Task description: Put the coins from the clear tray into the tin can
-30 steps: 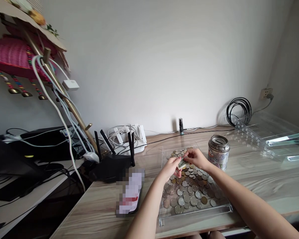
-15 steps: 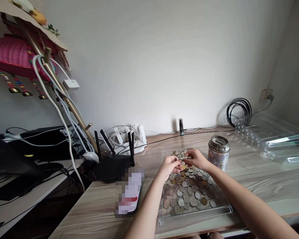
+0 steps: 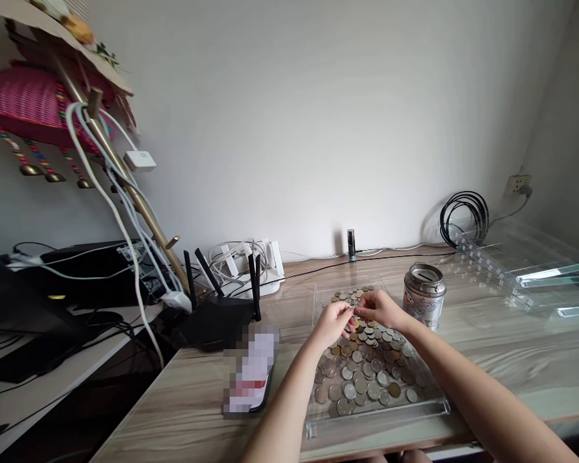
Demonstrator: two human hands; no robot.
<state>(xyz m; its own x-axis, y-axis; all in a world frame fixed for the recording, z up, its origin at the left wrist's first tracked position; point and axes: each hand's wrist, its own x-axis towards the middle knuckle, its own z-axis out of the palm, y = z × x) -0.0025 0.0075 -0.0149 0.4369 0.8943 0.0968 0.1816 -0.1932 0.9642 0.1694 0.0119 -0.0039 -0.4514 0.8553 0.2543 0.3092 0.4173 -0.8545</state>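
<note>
2 hands, L hand & R hand, are brought tog., fingertips pinched nearly closed, forearms angled inward; 1 small item is held btwn them, mostly hidden. Under hands, dozens of coins (exact no. unclear) are spread in 1 clear tray. 1 tin is placed right of R hand.

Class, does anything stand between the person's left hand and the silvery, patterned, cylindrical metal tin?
Yes: the right hand, beside the left hand, on the side toward the tin. The right wall of the clear plastic tray, partly hidden, also runs between.
</note>
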